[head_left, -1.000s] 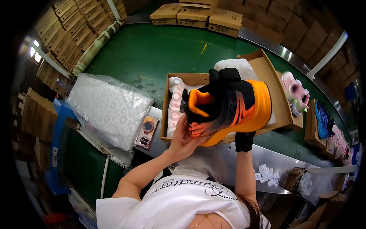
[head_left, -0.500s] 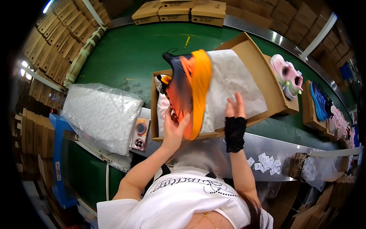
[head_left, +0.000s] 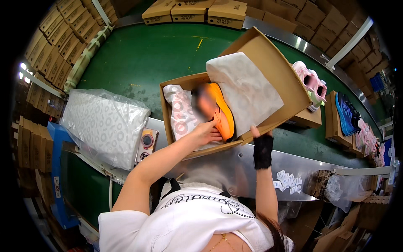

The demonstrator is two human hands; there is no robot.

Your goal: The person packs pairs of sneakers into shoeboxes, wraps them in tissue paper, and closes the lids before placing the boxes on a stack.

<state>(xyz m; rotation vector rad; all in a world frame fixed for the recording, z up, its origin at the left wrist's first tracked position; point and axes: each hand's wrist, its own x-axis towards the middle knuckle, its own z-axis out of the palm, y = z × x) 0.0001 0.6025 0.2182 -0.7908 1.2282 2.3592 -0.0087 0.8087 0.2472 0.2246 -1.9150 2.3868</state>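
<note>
An orange and dark running shoe (head_left: 226,115) lies tilted in the open cardboard shoe box (head_left: 165,122), its yellow-orange sole turned to the right. My left hand (head_left: 207,133) is closed on the near end of this shoe, low inside the box. Printed tissue paper (head_left: 178,111) lines the box on the left, beside the shoe. More white tissue (head_left: 252,92) spreads over the hinged lid (head_left: 289,80), which is folded open to the right. In a black lace wrist cover, my right hand (head_left: 261,133) grips the lid's near edge; its fingers are partly hidden.
Left of the box lie a plastic-wrapped stack of printed tissue (head_left: 105,126) and a phone (head_left: 147,145). Small white packets (head_left: 287,181) are scattered on the metal edge. Pink shoes (head_left: 310,84) and blue shoes (head_left: 346,113) sit on boxes at right. Closed shoe boxes (head_left: 191,11) stand at the back.
My left hand has lowered the shoe from above the box down into it. My right hand has moved from above the tissue to the near edge of the lid.
</note>
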